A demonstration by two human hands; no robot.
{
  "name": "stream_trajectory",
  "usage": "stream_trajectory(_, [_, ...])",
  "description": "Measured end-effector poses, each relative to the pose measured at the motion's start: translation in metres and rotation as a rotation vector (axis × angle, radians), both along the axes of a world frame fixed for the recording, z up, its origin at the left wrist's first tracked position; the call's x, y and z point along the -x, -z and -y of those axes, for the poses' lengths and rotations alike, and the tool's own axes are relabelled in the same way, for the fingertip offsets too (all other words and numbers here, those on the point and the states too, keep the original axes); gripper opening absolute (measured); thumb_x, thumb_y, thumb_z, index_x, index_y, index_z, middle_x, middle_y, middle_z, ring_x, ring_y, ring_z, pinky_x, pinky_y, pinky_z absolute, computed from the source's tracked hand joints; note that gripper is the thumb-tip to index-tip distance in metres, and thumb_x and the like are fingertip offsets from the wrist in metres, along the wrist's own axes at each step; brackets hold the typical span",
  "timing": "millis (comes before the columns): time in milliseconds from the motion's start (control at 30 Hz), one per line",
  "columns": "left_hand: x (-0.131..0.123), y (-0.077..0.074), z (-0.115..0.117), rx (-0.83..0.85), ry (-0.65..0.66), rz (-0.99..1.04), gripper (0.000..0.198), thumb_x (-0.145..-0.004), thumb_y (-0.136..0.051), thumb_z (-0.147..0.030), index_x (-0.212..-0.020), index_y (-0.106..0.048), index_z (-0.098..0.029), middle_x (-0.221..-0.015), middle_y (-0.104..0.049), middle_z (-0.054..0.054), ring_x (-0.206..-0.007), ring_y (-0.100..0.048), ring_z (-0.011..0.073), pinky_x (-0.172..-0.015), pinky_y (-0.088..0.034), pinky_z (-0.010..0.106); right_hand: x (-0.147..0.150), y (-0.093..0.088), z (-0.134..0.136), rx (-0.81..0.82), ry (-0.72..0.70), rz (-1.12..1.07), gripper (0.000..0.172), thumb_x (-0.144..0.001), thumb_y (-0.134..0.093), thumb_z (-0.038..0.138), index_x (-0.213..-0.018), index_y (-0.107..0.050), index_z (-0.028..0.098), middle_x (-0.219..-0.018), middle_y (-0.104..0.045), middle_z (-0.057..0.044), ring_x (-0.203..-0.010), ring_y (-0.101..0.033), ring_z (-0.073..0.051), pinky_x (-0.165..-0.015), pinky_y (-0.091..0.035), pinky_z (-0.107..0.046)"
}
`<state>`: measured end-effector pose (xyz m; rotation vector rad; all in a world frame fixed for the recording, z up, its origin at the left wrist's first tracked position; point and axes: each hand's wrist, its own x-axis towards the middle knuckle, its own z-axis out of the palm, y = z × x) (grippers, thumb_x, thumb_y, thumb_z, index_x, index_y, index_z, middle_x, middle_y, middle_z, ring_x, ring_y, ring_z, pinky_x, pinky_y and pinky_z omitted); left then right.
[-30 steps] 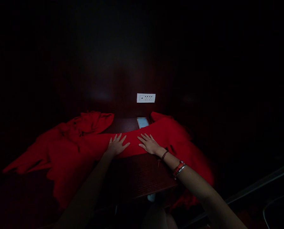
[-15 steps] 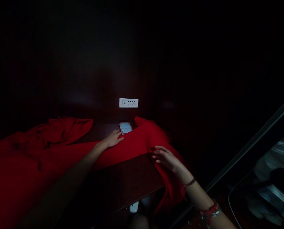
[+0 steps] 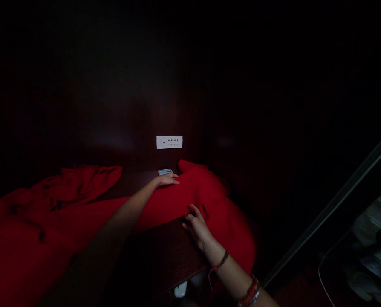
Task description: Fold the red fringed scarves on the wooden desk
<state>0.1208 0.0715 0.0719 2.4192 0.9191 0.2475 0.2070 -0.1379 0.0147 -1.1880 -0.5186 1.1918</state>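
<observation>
A large red cloth (image 3: 209, 200) lies spread over a dark wooden table (image 3: 168, 251) in a dim room. My left hand (image 3: 166, 180) rests flat on the cloth's far edge, fingers stretched out, right beside a small white phone (image 3: 165, 172). Nearer me, my right hand (image 3: 195, 224) sits at the cloth's front edge where it meets the bare wood, fingers curled onto the fabric. That wrist wears a dark cord and red bracelets (image 3: 250, 292).
A white wall socket plate (image 3: 169, 142) is set in the dark panel behind the table. The cloth trails off the table at left (image 3: 24, 238) and hangs over the right corner. A pale rail (image 3: 331, 204) slants at right.
My left hand has shifted slightly right along the far edge, partly covering the phone. My right hand has dropped from above the cloth to its front edge and curled onto it.
</observation>
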Motion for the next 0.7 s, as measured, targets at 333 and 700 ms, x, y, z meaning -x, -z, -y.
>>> stream_trajectory(333, [0.054, -0.01, 0.004, 0.667, -0.007, 0.179, 0.025, -0.054, -0.063, -0.033, -0.07, -0.054, -0.016, -0.072, -0.059, 0.0, -0.067, -0.053, 0.0145, -0.063, -0.04, 0.024, 0.035, -0.014, 0.028, -0.01, 0.036, -0.271, 0.034, -0.052, -0.049, 0.011, -0.084, -0.049, 0.022, -0.076, -0.05, 0.003, -0.071, -0.047, -0.01, -0.064, -0.041, -0.024])
stream_trajectory(700, [0.05, -0.053, 0.016, 0.624, -0.139, 0.45, 0.023, -0.053, -0.062, -0.02, -0.072, -0.052, -0.015, -0.066, -0.055, -0.003, -0.056, -0.05, 0.0091, -0.057, -0.04, 0.022, 0.041, -0.02, -0.002, 0.081, 0.142, -0.575, 0.008, -0.064, -0.046, 0.011, -0.064, -0.045, 0.019, -0.06, -0.052, 0.003, -0.053, -0.049, -0.008, -0.058, -0.042, -0.023])
